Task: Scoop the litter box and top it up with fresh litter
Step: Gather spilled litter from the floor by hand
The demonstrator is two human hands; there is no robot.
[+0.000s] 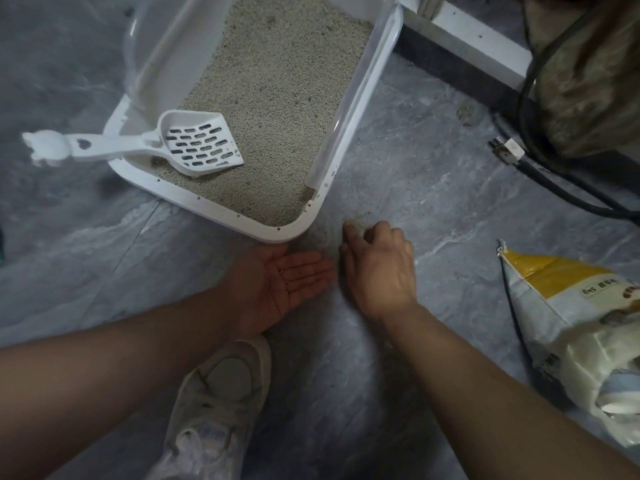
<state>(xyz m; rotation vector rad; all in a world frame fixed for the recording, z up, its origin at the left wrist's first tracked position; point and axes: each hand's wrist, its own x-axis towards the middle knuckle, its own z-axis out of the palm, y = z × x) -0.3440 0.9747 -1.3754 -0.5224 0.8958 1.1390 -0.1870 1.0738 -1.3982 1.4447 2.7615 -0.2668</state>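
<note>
Left hand (pixel 280 289) lies palm-up and flat on the floor (pixel 433 188); right hand (pixel 377 271), palm down with fingers loosely bent, touches spilled litter (pixel 356 225) beside the litter box (pixel 277 233) corner. Scoop (pixel 194 143) rests inside the box. Litter bag (pixel 571 306) lies right

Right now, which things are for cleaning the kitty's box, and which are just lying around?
For the job:
- litter box
- scoop, resting in the box
- litter bag
- spilled grains on the floor
- left hand, palm up
- right hand, over the spill

Just lying about:
- black cable
- plug
- white shoe
</note>
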